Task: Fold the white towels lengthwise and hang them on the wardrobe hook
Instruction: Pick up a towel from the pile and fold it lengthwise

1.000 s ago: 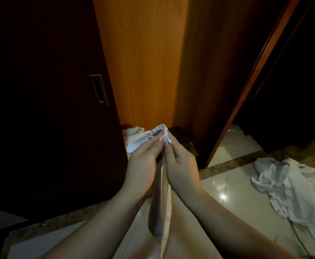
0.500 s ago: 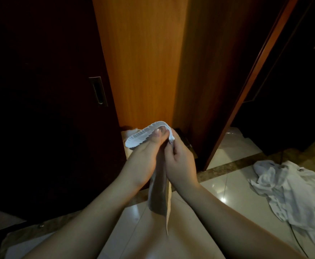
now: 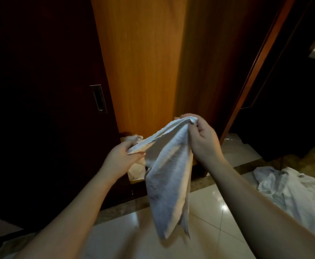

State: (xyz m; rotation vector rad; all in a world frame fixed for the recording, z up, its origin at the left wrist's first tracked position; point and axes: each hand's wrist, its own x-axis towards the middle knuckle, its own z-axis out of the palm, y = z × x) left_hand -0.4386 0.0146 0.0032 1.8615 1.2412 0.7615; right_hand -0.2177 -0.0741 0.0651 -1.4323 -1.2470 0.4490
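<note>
The person holds a white towel (image 3: 168,176) in the air before the wooden wardrobe panel (image 3: 139,62). The left hand (image 3: 120,158) pinches one end of its top edge, low; the right hand (image 3: 202,139) grips the other end, higher, fingers curled round the cloth. The towel hangs free above the shiny tile floor (image 3: 233,208). A heap of white cloth (image 3: 291,189) lies on the floor to the right, well apart. A dark door with a metal handle (image 3: 98,99) stands at the left.

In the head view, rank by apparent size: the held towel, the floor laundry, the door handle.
1. Held towel, though it is nearest the camera.
2. Floor laundry, cut off by the frame edge, so this order is unsure.
3. Door handle, clearly smallest.
</note>
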